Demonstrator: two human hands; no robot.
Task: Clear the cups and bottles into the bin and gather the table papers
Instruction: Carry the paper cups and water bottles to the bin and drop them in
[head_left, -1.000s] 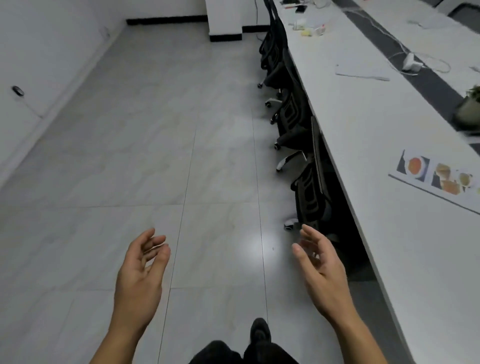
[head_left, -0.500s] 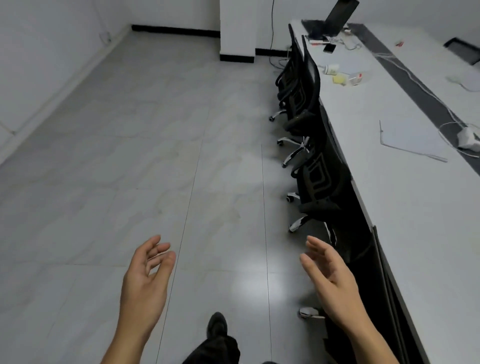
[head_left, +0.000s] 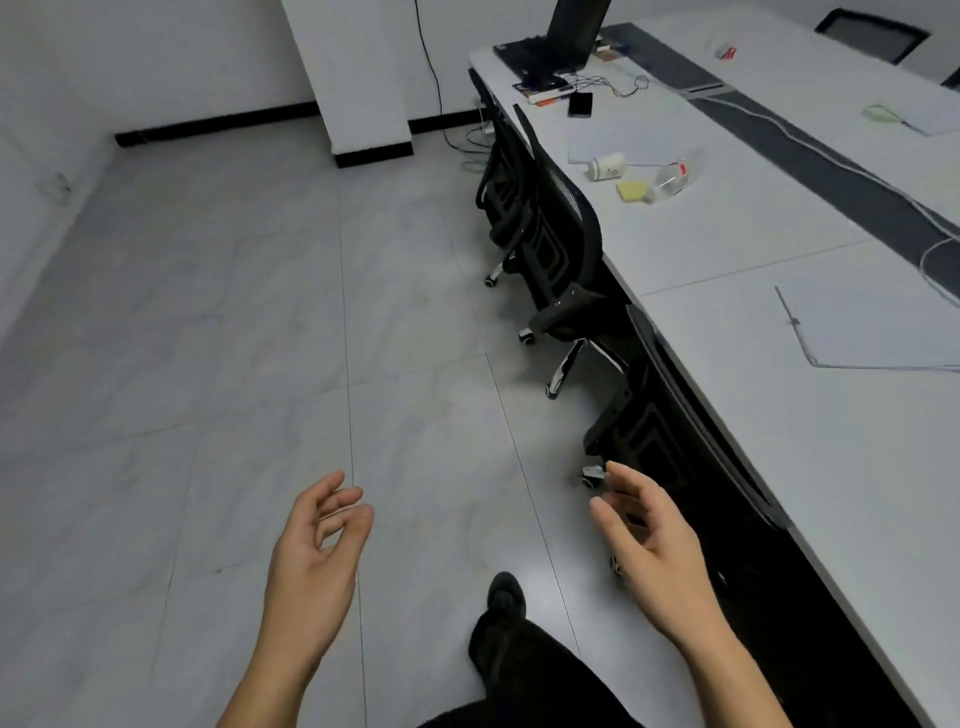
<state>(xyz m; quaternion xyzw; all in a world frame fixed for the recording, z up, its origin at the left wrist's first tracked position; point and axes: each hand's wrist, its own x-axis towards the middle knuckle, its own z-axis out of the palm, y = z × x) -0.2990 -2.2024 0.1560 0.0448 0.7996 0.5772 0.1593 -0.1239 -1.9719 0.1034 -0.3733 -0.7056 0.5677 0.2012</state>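
A white paper cup (head_left: 607, 166) lies on its side on the long white table (head_left: 737, 431), far ahead of me. Beside it lie a clear plastic bottle (head_left: 671, 179) with a red label and a yellow sticky pad (head_left: 631, 190). A white paper (head_left: 615, 143) lies under the cup. Nearer me, a large white sheet (head_left: 872, 327) rests on the table at the right. My left hand (head_left: 317, 561) and my right hand (head_left: 654, 545) hang over the floor, both with fingers apart and holding nothing.
Black office chairs (head_left: 550, 244) stand tucked along the table's left edge. A laptop (head_left: 561, 36), a phone (head_left: 580, 104) and cables (head_left: 852, 171) lie at the table's far end. A white pillar (head_left: 353, 78) stands at the back. The grey tiled floor (head_left: 208, 338) spreads to my left.
I have walked forward alongside the table. The cup, bottle and laptop now appear closer, and the picture sheet has passed out of view. Both hands stay empty.
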